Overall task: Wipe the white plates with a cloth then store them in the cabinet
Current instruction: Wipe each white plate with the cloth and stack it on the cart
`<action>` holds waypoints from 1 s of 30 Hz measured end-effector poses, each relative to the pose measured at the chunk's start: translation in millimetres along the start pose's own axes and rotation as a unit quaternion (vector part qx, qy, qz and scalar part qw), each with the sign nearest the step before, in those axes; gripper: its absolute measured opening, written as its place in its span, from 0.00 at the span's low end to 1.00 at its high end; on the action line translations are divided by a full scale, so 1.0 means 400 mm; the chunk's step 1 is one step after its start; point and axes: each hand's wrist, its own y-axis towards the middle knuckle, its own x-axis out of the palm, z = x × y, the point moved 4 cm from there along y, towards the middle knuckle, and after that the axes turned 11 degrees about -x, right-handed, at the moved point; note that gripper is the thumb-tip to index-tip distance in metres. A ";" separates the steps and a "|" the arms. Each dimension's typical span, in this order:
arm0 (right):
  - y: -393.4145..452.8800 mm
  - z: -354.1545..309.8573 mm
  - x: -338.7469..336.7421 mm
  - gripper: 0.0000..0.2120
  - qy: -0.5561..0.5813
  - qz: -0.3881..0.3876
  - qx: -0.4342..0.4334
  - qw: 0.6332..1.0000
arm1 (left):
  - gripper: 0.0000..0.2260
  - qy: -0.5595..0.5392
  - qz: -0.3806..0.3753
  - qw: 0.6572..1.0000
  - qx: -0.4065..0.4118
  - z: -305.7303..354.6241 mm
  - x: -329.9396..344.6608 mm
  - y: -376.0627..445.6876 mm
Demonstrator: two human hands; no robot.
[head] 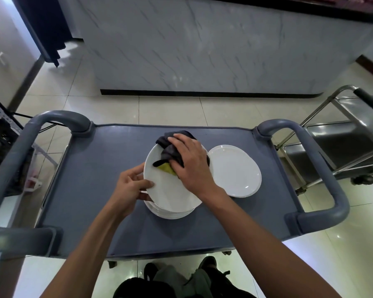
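Right hand [190,162] presses cloth [170,150] on plate [170,194]; left hand [131,186] grips rim.

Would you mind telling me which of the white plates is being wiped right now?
The tilted top plate of the stack, gripped by the left hand under the right hand's dark cloth; the separate plate lies untouched alongside.

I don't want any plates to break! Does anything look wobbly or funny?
A little. The top white plate sits tilted and off-centre on the stack of white plates on the grey plastic cart. The left hand grips its rim while the right hand presses the dark grey cloth on it. Nothing is spilled or cracked.
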 end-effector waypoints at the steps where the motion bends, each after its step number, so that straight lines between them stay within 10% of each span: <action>1: 0.004 0.013 -0.010 0.27 -0.002 0.004 0.012 1.000 | 0.26 -0.002 0.001 1.000 0.001 -0.001 0.000 -0.001; 30: 0.035 0.263 -0.153 0.36 0.163 -0.046 0.015 0.985 | 0.24 0.051 0.093 0.994 0.030 0.045 0.132 0.053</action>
